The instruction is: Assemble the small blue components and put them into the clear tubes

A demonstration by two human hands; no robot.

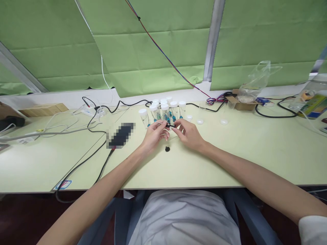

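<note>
My left hand (155, 134) and my right hand (188, 134) meet above the pale green table (230, 153), both pinching a thin pen-like tool (167, 125) with a silver shaft and a black end. Just behind them stands a cluster of small clear vials with white caps (166, 109), several holding something blue. A small black round cap (167, 148) lies on the table below the hands, touching neither.
Three loose white caps (200, 121) lie right of the vials. A blurred-out dark phone (121, 135) with a cable sits left. Black cables, a power strip (90, 111), a cardboard box with a plastic bag (245, 97) and bottles (310, 98) line the back.
</note>
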